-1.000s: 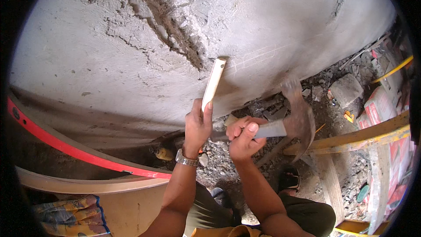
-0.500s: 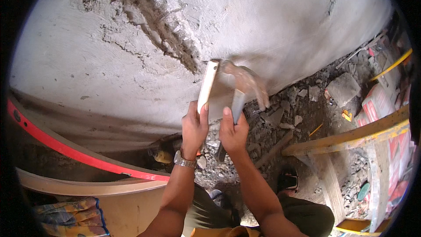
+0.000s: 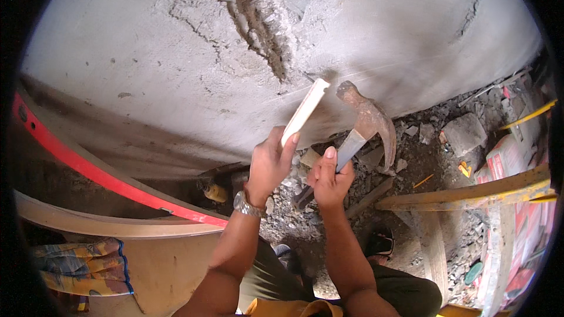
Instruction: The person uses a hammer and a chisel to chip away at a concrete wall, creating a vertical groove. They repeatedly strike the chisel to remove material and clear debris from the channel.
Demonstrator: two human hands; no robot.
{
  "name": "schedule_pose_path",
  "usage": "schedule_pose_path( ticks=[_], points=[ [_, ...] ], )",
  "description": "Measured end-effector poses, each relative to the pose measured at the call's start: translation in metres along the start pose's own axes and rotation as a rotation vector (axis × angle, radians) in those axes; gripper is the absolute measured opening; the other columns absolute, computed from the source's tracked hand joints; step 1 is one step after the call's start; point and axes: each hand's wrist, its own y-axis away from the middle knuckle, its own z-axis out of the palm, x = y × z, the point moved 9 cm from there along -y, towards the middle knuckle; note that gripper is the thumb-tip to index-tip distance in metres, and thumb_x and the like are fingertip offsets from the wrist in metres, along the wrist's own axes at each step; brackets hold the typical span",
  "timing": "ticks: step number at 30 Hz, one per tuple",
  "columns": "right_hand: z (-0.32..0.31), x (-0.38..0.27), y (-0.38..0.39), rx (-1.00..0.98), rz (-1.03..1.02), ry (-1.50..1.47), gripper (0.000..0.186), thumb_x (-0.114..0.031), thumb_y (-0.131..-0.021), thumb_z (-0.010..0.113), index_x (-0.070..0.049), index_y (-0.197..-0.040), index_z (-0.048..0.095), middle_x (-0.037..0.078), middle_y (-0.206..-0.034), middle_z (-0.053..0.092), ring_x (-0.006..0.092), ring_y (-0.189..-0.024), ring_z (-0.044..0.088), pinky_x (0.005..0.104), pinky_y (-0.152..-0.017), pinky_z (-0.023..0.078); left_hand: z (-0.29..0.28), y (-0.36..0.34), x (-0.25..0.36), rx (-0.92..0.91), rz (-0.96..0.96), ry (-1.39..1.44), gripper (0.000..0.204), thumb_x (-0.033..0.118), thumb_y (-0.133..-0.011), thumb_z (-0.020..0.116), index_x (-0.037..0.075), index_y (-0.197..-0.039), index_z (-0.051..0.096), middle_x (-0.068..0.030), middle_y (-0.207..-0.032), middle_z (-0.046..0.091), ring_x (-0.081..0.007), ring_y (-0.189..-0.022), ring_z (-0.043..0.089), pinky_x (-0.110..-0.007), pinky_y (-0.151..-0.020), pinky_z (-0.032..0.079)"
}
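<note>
Holding hammer [image 3: 352, 143] in right fingers [image 3: 329, 154], pale bar [image 3: 305, 110] in left fingers [image 3: 291, 143], near wall [image 3: 153, 64]

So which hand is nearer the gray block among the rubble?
Right. The right hand, gripping the hammer, is left of the block; the left hand, holding the white bar, is farther left.

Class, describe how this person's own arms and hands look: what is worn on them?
The left hand and right hand are both ungloved. A silver-coloured watch with a metal band circles the left wrist; the right wrist is bare. No sleeve shows on either forearm.
</note>
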Motion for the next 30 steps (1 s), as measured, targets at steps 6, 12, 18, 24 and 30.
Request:
schedule_pose_path(
  ticks=[6,12,18,24,30],
  points=[
    [0.003,-0.002,0.003,-0.012,-0.019,0.049,0.025,-0.016,-0.104,0.056,-0.004,-0.083,0.053,-0.003,-0.062,0.052,0.0047,-0.05,0.045,0.0253,-0.046,0.036,0.016,-0.01,-0.033,-0.018,-0.011,0.404,0.033,0.034,-0.11,0.047,0.003,-0.101,0.056,0.0052,-0.064,0.048,-0.0035,-0.054,0.042,-0.024,-0.048,0.036],
    [0.007,-0.034,0.011,-0.098,-0.354,0.465,0.027,-0.018,-0.105,0.052,-0.003,-0.083,0.047,0.002,-0.058,0.046,0.0096,-0.046,0.043,0.0276,-0.043,0.036,0.041,-0.018,-0.047,-0.017,-0.039,0.582,0.038,0.04,-0.11,0.042,0.005,-0.098,0.053,0.0032,-0.065,0.048,-0.0049,-0.056,0.044,-0.025,-0.049,0.038],
    [0.025,-0.069,0.016,-0.222,-0.712,0.875,0.028,-0.02,-0.103,0.056,0.001,-0.086,0.054,0.006,-0.065,0.055,0.0138,-0.056,0.051,0.0316,-0.05,0.041,0.044,-0.022,-0.042,0.028,-0.005,0.518,0.04,0.042,-0.109,0.042,0.005,-0.099,0.052,-0.0075,-0.068,0.053,-0.0235,-0.061,0.05,-0.038,-0.057,0.044],
    [0.015,-0.034,-0.029,-0.088,-0.369,0.976,0.036,-0.027,-0.104,0.06,0.007,-0.091,0.061,0.006,-0.07,0.056,0.0134,-0.068,0.05,0.0357,-0.063,0.044,0.045,-0.023,-0.049,-0.029,-0.096,0.493,0.037,0.04,-0.107,0.047,0.005,-0.111,0.056,-0.0247,-0.078,0.063,-0.0477,-0.074,0.064,-0.05,-0.063,0.048],
    [0.006,-0.031,-0.029,-0.137,-0.565,0.95,0.024,-0.018,-0.102,0.059,0.005,-0.095,0.063,0.009,-0.072,0.062,0.021,-0.065,0.058,0.0366,-0.06,0.048,0.04,-0.03,-0.043,-0.014,-0.058,0.456,0.037,0.04,-0.106,0.049,0.005,-0.113,0.057,-0.0249,-0.077,0.064,-0.0491,-0.076,0.065,-0.05,-0.063,0.049]
  ],
)
